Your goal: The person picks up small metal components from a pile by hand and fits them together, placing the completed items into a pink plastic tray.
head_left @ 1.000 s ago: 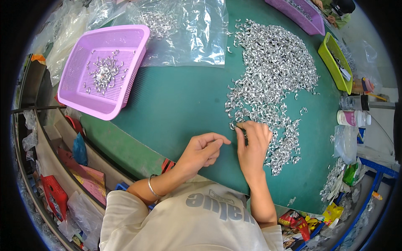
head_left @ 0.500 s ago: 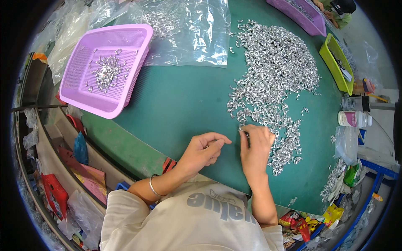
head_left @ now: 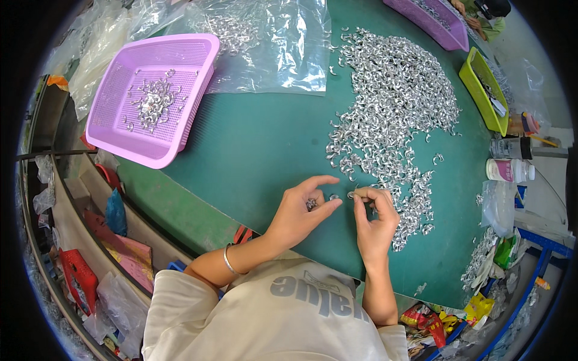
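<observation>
A broad heap of small, shiny, curved metal pieces (head_left: 400,90) lies on the green table (head_left: 259,144). Its narrow near end reaches my right hand (head_left: 378,222), which pinches one curved metal piece (head_left: 351,195) between thumb and forefinger. Just to the left, my left hand (head_left: 295,210) has its thumb and forefinger spread apart. Several metal pieces (head_left: 311,204) show inside its curled fingers, and another piece (head_left: 333,197) is by its thumb tip. The fingertips of the two hands are close but do not touch.
A purple basket (head_left: 135,153) holding some metal pieces stands at the left. Clear plastic bags (head_left: 295,48) lie at the back. Green basket (head_left: 481,99), jars (head_left: 509,171) and another purple basket (head_left: 442,33) line the right side. Another person's hand (head_left: 475,24) shows at the far right.
My left forefinger and thumb have spread apart, showing the pieces inside that hand. My right hand has come slightly nearer to me and right, off the heap's edge, with a piece pinched.
</observation>
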Tool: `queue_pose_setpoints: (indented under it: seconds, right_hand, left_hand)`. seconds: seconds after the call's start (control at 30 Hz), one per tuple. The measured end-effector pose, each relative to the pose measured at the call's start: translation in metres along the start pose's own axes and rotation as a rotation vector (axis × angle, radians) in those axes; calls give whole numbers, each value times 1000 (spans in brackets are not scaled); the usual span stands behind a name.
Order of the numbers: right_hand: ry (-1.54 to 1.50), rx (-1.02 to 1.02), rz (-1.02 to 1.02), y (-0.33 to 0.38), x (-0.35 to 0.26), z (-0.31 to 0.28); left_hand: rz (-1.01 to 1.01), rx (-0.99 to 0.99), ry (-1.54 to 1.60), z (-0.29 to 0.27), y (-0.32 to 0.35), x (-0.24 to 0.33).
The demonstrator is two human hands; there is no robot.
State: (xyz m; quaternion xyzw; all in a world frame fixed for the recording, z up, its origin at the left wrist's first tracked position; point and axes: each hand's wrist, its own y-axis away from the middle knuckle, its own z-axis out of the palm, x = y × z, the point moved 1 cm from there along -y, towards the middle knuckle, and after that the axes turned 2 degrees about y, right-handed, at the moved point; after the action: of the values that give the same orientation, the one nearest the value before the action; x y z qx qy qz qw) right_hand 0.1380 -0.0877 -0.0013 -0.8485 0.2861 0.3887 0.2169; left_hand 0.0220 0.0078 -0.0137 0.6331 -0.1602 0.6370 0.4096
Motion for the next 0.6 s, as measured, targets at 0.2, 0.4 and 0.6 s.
queue_pose_setpoints:
  seconds: [0.2,0.4,0.6]
  right_hand:
    - [307,-36,-211,0,-5,-1]
    - [435,-118,-282,1,-3,18]
    - [419,-74,-283,2,1,12]
  left_hand:
    - [80,121,-160,-11,3,-2]
    - [52,90,-182,-11,5,-1]
    - [168,15,-455,-9,7,-8]
